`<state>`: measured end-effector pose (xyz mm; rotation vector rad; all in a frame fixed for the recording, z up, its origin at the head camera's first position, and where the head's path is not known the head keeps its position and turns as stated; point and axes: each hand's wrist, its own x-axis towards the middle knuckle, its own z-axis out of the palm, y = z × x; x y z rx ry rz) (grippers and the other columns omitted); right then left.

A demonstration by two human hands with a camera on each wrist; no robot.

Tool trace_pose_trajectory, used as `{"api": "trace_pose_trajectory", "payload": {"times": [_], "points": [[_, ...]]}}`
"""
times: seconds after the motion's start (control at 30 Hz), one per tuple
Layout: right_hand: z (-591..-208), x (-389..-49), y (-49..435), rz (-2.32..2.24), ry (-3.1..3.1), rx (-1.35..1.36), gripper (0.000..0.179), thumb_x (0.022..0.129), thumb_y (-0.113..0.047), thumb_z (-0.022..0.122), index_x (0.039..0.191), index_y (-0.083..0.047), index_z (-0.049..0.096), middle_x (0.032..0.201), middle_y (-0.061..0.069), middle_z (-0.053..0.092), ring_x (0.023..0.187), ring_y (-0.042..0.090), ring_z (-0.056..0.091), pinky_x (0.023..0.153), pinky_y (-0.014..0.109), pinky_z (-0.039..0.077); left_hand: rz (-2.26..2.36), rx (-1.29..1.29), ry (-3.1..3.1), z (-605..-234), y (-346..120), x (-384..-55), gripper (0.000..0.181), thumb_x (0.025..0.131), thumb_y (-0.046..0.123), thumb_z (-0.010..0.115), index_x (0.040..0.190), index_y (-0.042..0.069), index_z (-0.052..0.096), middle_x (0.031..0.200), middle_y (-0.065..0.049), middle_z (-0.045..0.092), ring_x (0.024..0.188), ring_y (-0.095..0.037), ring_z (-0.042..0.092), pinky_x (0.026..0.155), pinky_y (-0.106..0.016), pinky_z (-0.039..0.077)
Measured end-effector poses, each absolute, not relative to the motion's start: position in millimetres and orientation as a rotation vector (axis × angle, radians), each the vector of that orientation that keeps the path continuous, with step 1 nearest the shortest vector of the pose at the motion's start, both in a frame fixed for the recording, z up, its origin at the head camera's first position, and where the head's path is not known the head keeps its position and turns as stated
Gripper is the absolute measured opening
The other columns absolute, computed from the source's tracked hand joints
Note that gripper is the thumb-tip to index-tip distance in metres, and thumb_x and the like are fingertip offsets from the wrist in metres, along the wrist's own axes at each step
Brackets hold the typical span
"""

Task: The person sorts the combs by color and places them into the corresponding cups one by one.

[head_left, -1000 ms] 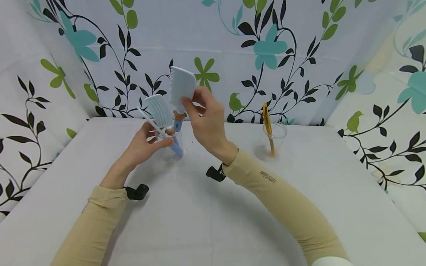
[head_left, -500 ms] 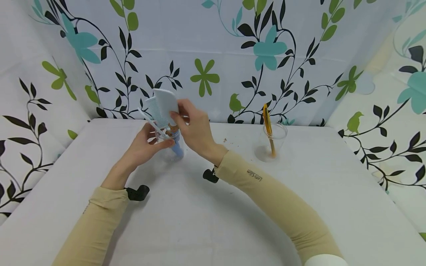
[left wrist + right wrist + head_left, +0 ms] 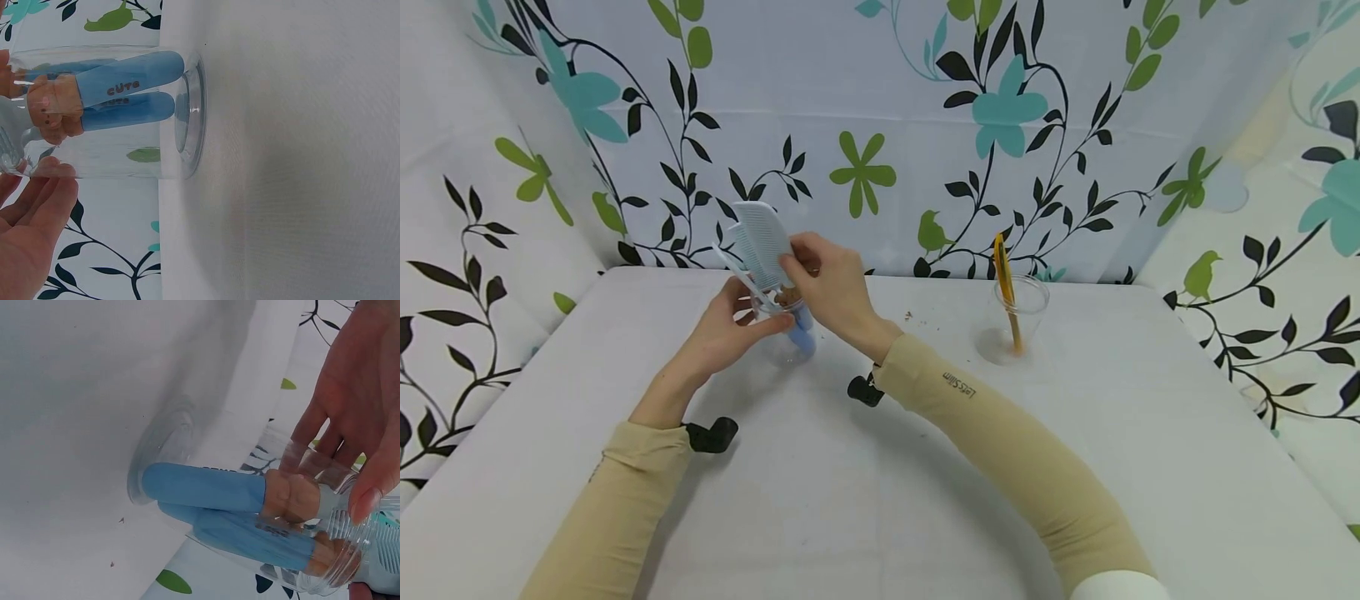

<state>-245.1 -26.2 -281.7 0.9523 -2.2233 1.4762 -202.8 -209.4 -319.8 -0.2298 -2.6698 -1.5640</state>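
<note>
My left hand (image 3: 722, 329) grips a clear jar (image 3: 112, 156) near its mouth, the thumb (image 3: 365, 503) lying across the rim. My right hand (image 3: 835, 287) pinches the edge of a pale blue-white comb (image 3: 763, 233) with its handle down inside the jar. Behind it a second comb (image 3: 739, 242) leans in the same jar, and a third pale piece (image 3: 733, 262) stands there nearly edge-on. The handles are blue (image 3: 131, 75), with brown bear-shaped collars (image 3: 55, 109). In the right wrist view, only a fingertip (image 3: 359, 590) of my right hand shows.
Another clear jar (image 3: 1033, 308) stands to the right, with a slim yellow thing (image 3: 1004, 279) leaning in it. Small dark crumbs (image 3: 908, 316) lie on the white table (image 3: 880, 467). A patterned cloth (image 3: 865, 83) hangs behind.
My right hand has moved down and left, lowering the comb from above the jar until its handle is inside. My left hand keeps hold of the jar in the same place.
</note>
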Motion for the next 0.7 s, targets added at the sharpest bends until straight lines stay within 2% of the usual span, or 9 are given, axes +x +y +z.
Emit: {"api": "trace_pose_trajectory", "payload": {"times": [0.2, 0.4, 0.7], "points": [[-283.5, -248.6, -31.4, 1.460, -2.319, 0.967, 0.020, 0.099, -0.015, 0.064, 0.115, -0.004, 0.068, 0.109, 0.011, 0.075, 0.095, 0.017, 0.074, 0.077, 0.016, 0.058, -1.587, -0.242, -2.658, -318.4, -210.2, -202.9, 0.089, 0.091, 0.035, 0.072, 0.157, 0.010, 0.018, 0.151, -0.016, 0.038, 0.142, -0.035, 0.037, 0.121, -0.056, 0.027], [-284.7, -249.3, -26.5, 1.427, -2.351, 0.954, 0.019, 0.099, -0.014, 0.064, 0.115, -0.004, 0.067, 0.109, 0.012, 0.075, 0.096, 0.018, 0.074, 0.082, 0.019, 0.058, -1.588, -0.237, -2.660, -317.5, -208.4, -203.0, 0.088, 0.091, 0.035, 0.072, 0.156, 0.009, 0.019, 0.150, -0.018, 0.038, 0.141, -0.034, 0.037, 0.122, -0.055, 0.026], [-297.3, -247.3, -16.6, 1.428, -2.285, 0.987, 0.023, 0.097, -0.009, 0.064, 0.118, 0.000, 0.064, 0.113, 0.014, 0.073, 0.103, 0.019, 0.072, 0.088, 0.016, 0.056, -1.580, -0.234, -2.664, -319.0, -209.0, -201.8, 0.090, 0.090, 0.035, 0.073, 0.157, 0.011, 0.017, 0.153, -0.016, 0.036, 0.143, -0.037, 0.036, 0.121, -0.056, 0.027]]}}
